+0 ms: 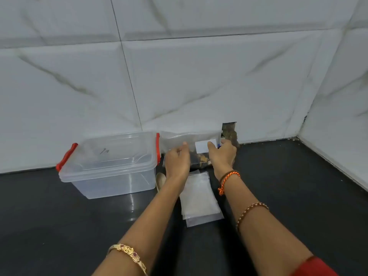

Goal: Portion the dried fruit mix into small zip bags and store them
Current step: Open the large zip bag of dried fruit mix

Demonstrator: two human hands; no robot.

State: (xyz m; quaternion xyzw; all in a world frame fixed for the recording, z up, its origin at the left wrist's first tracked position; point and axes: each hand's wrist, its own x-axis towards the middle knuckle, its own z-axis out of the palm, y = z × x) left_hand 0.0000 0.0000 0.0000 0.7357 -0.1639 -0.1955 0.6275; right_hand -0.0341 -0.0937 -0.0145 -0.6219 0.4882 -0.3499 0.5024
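A black tabletop (59, 226) meets a marble-tiled wall (179, 76); its right side lies bare. At the back edge, both hands, left (177, 162) and right (223, 154), seemingly pinch the fruit bag (199, 154). Small bags (199, 198) lie between the forearms, a lidded box (111, 162) to the left.

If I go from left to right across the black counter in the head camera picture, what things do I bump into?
Clear plastic box with red clips → spoon → stack of small zip bags. The big bag of dried fruit mix stands behind, against the wall, overlapping those, so it has no clear place.
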